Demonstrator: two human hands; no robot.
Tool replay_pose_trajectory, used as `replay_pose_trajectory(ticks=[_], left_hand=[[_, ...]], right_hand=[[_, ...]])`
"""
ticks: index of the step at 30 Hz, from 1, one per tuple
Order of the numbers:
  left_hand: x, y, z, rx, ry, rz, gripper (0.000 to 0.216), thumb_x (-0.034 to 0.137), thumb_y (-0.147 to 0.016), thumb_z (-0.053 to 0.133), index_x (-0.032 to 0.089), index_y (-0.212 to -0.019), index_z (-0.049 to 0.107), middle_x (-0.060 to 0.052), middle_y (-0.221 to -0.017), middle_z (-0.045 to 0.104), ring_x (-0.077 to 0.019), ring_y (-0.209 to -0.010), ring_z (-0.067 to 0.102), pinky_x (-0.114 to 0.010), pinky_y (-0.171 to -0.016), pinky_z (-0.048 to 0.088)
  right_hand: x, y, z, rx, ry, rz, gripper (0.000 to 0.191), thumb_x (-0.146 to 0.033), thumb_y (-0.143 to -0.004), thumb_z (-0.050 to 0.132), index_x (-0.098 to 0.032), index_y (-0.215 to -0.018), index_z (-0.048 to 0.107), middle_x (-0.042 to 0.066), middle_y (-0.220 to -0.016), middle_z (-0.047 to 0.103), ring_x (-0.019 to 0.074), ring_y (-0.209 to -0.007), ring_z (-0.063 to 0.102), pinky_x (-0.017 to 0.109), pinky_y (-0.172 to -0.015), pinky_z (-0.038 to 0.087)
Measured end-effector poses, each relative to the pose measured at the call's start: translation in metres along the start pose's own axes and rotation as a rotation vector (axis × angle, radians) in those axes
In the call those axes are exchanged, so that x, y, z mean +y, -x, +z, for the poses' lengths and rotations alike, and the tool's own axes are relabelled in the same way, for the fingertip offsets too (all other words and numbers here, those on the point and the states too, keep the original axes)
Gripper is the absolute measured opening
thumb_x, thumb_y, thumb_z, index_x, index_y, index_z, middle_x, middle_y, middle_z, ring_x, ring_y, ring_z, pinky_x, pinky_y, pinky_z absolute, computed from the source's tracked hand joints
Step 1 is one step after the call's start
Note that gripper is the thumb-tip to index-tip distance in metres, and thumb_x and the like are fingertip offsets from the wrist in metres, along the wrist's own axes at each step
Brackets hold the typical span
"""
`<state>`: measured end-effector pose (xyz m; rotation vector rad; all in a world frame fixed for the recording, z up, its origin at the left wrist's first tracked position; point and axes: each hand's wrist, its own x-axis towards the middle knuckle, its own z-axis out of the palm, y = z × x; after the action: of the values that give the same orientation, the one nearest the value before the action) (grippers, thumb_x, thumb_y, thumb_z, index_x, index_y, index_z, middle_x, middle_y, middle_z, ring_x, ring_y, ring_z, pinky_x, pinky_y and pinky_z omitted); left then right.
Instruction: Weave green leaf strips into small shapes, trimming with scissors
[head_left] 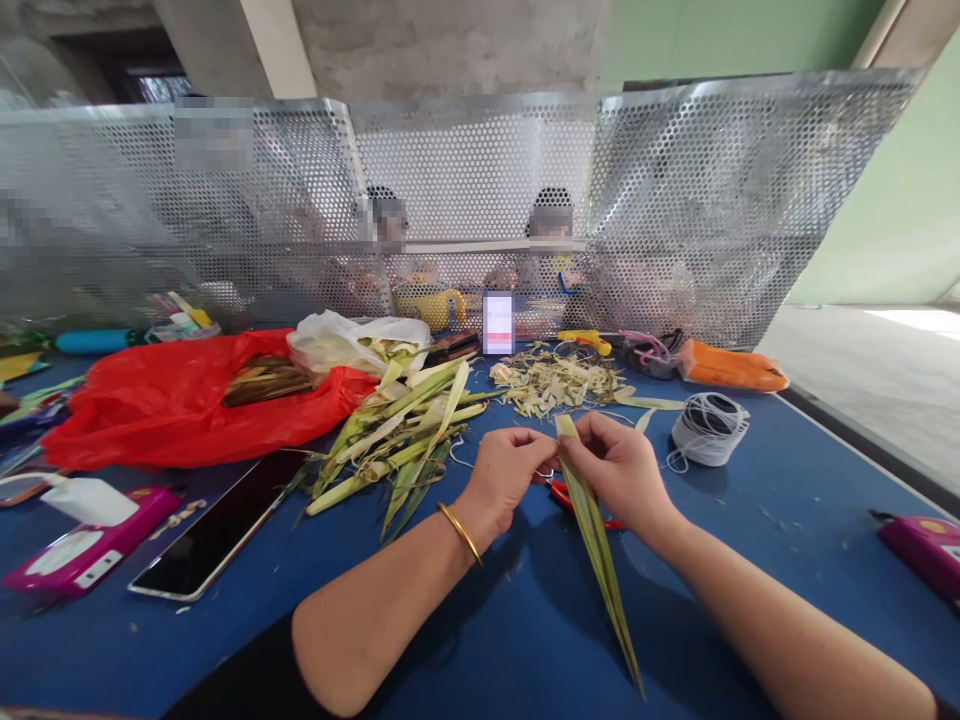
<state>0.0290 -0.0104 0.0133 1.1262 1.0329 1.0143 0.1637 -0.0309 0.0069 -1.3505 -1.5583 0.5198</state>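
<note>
A long, folded green leaf (594, 545) hangs between my hands, its narrow tip pointing down towards me. My right hand (619, 468) pinches its wide upper end between thumb and fingers. My left hand (508, 472), with a gold bangle at the wrist, is closed, its fingertips pinched at the leaf's left edge. Behind the leaf, partly covered, lies a red-handled cutting tool (559, 490); its exact kind is hidden. To the left of my left hand is a pile of leaves and stalks (420, 420). Pale leaf scraps (559, 380) are heaped beyond my hands.
A perforated metal screen (480, 150) borders the blue table (480, 640), with people behind it. A cord spool (710, 430) and an orange packet (733, 367) stand right. Leftward lie a dark phone (221, 525), a red plastic bag (142, 400) and a purple power strip (97, 550).
</note>
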Motion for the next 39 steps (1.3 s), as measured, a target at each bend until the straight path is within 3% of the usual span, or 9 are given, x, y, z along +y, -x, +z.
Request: replay_pose_trajectory(ticks=[8,20,29,39], left_hand=[[0.005,0.003,0.000,0.012,0.078,-0.185,0.012,0.017,-0.057,0.062,0.015,-0.046,0.056,0.002,-0.049,0.053,-0.0084,-0.049,0.046,-0.022,-0.051,0.035],[0.005,0.002,-0.004,-0.029,0.255,-0.356,0.002,0.016,-0.055,0.061,0.014,-0.053,0.061,0.001,-0.052,0.056,-0.0072,-0.049,0.048,-0.020,-0.051,0.040],[-0.001,-0.002,-0.001,0.028,0.114,-0.171,0.009,0.020,-0.060,0.063,0.015,-0.054,0.060,0.000,-0.058,0.059,-0.0093,-0.054,0.051,-0.021,-0.052,0.040],[-0.013,-0.011,-0.005,-0.021,-0.255,-0.094,0.012,0.024,-0.065,0.057,0.016,-0.056,0.059,0.001,-0.056,0.057,-0.0092,-0.052,0.049,-0.020,-0.049,0.040]], right_hand=[[0.000,0.005,0.004,0.028,0.127,-0.084,0.024,-0.033,-0.081,0.054,-0.020,-0.061,0.048,-0.005,-0.053,0.044,0.0101,-0.051,0.039,0.022,-0.048,0.030],[-0.002,0.007,0.002,0.063,0.258,-0.262,0.020,-0.025,-0.083,0.052,-0.021,-0.064,0.047,-0.003,-0.058,0.047,0.0112,-0.056,0.043,0.023,-0.054,0.033],[0.004,-0.005,-0.001,-0.079,-0.023,0.037,0.029,-0.039,-0.079,0.057,-0.019,-0.060,0.047,-0.005,-0.054,0.040,0.0097,-0.052,0.036,0.022,-0.047,0.029],[-0.003,-0.005,-0.010,0.198,-0.162,0.019,0.023,-0.034,-0.076,0.061,-0.017,-0.062,0.056,-0.004,-0.056,0.046,0.0094,-0.052,0.039,0.022,-0.048,0.032]])
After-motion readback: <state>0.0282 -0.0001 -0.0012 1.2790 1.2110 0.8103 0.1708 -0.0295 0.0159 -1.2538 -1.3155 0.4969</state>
